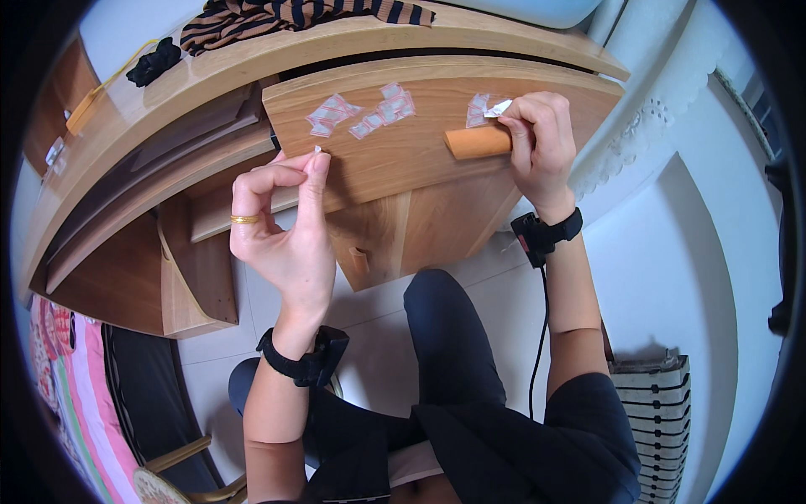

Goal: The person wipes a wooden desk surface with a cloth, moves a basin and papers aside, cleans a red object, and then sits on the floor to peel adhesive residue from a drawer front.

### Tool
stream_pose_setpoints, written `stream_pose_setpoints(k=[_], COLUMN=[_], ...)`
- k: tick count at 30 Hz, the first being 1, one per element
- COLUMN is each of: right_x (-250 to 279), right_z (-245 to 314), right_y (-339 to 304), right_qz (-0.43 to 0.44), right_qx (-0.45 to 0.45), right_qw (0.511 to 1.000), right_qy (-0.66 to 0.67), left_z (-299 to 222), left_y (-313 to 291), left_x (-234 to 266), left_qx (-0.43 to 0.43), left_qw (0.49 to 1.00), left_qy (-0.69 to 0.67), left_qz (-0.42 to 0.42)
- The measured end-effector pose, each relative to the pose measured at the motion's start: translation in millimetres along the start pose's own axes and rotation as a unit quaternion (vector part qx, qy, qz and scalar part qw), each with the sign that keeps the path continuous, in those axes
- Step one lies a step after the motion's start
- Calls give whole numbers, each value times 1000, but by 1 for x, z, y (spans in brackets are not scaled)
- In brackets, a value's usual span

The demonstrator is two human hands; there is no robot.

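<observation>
My left hand (281, 223), with a gold ring on one finger, is raised in front of a light wooden panel (386, 164). Its thumb and forefinger pinch a tiny white scrap (317, 149). Over the panel's right part, my right hand (544, 147) is closed, a small crumpled white piece of paper (498, 108) at its fingertips. An orange tube-like thing (474, 143) runs up to those fingers; whether they grip it is hidden. Small clear packets with pinkish edges lie on the panel in a left group (333, 113), a middle group (384, 109) and beside the paper (477, 109).
Behind the panel curves a wooden desk edge (353, 42) bearing a striped cloth (252, 25) and a black bunched item (154, 63). Open shelves (126, 269) stand at left. A white lace curtain (638, 118) hangs at right, above a ribbed grey-white object (659, 420). A black cable (537, 353) trails from my right wrist.
</observation>
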State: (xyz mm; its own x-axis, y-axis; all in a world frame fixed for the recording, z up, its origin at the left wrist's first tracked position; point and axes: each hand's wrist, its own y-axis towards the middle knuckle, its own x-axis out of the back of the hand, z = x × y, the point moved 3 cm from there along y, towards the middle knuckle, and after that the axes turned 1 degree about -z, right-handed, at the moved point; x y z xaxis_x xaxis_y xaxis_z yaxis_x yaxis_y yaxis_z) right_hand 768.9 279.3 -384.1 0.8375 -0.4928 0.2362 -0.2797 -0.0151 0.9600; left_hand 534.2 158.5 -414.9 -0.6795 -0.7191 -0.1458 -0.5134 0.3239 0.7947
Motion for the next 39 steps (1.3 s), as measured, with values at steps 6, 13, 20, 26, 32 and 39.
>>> stream_pose_setpoints(k=[6, 13, 20, 26, 32, 39], right_x=[2, 5, 13, 16, 9, 2], right_z=[-3, -8, -3, 6, 12, 7], right_y=[-2, -4, -4, 6, 13, 3], right_qz=[0, 11, -33, 13, -8, -49], right_qx=[6, 34, -84, -169, -218, -210], right_qw=[999, 998, 986, 978, 972, 974], right_qy=[32, 51, 138, 119, 87, 74], left_z=[0, 0, 3, 2, 3, 2], left_y=[1, 1, -1, 0, -11, -8], left_x=[0, 0, 1, -6, -11, -12], left_qx=[8, 33, 40, -31, 85, 82], left_qw=[1000, 999, 999, 999, 991, 993], left_qy=[-5, -11, -15, 13, -106, -89], left_qz=[-3, -10, -20, 21, -2, -2])
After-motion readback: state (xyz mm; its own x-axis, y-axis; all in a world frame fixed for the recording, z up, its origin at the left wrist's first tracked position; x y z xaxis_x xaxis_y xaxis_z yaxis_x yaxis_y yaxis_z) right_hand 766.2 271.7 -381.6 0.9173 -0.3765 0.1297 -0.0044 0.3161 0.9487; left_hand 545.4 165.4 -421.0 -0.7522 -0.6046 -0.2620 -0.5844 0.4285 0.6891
